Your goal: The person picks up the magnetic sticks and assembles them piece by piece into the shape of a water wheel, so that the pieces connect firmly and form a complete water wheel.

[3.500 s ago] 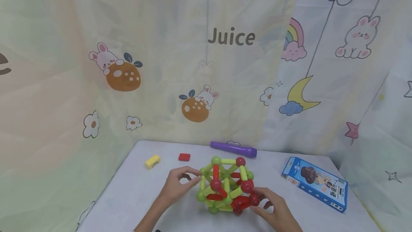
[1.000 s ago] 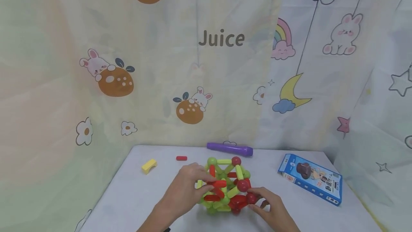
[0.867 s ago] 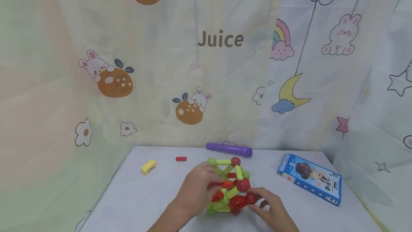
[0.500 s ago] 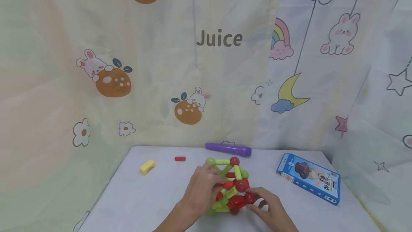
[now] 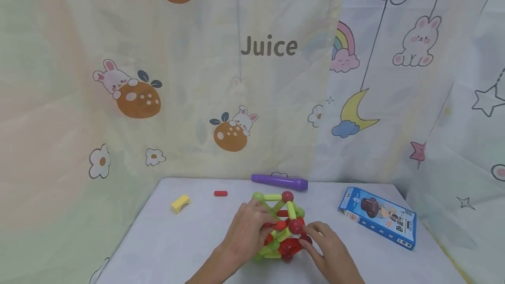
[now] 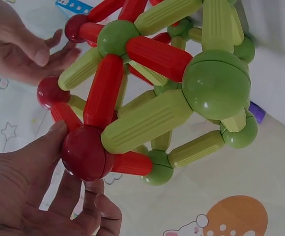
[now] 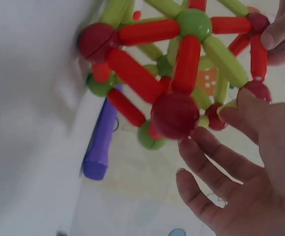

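Note:
A lattice of red and yellow-green magnetic building sticks (image 5: 284, 235) joined by red and green balls stands near the table's front. My left hand (image 5: 246, 231) covers its left side; in the left wrist view the thumb and fingers grip a dark red ball (image 6: 87, 153), the thumb tip against a red stick (image 6: 65, 115) joined to it. At the right side, my right hand (image 5: 331, 249) holds the lattice by its edge. In the right wrist view its fingertips touch a red ball (image 7: 174, 115), while another digit lies by a second red ball (image 7: 257, 92).
A loose red stick (image 5: 221, 193) and a yellow arched block (image 5: 180, 204) lie at the back left of the white table (image 5: 158, 240). Behind the lattice is a purple tube (image 5: 280, 182). A blue box (image 5: 378, 217) lies at right. A printed curtain (image 5: 189, 100) closes the back.
One of two red sticks left the back of the table; my left hand brought it to the lattice's front, between two red balls. My right fingers have shifted slightly on the right edge.

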Action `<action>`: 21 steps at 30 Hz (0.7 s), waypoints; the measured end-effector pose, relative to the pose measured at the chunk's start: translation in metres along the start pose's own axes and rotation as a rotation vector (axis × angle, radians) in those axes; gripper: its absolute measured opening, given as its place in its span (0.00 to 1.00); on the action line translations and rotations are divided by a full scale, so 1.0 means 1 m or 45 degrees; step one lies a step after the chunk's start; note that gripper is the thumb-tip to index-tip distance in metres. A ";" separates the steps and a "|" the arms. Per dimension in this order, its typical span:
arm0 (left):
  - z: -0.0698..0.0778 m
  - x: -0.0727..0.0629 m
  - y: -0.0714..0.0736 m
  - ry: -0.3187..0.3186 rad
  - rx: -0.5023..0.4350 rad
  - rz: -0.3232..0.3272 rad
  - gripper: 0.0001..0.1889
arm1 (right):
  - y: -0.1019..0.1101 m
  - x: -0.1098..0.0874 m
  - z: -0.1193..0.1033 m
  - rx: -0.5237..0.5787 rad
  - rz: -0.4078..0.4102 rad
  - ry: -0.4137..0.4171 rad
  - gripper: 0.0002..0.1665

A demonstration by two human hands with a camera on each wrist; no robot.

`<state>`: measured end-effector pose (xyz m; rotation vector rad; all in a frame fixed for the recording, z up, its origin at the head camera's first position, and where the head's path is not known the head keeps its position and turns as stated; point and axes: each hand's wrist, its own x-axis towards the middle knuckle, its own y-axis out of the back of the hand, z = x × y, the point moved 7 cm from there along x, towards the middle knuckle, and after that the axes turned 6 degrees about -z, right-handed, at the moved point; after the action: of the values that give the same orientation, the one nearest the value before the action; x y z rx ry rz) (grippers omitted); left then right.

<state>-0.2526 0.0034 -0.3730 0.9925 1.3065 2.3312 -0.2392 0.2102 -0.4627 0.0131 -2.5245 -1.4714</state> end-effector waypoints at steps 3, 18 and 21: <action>-0.001 0.000 0.000 0.016 -0.010 -0.022 0.10 | 0.003 0.000 -0.012 0.005 0.047 0.030 0.16; -0.042 0.002 0.011 0.078 -0.334 0.024 0.07 | -0.002 -0.003 0.014 0.152 0.028 -0.074 0.24; -0.100 0.003 0.016 0.218 -0.447 0.157 0.06 | -0.006 -0.002 0.025 0.232 0.007 -0.064 0.24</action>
<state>-0.3227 -0.0673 -0.3932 0.7942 0.8623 2.6670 -0.2424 0.2288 -0.4796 -0.0019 -2.6881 -1.2493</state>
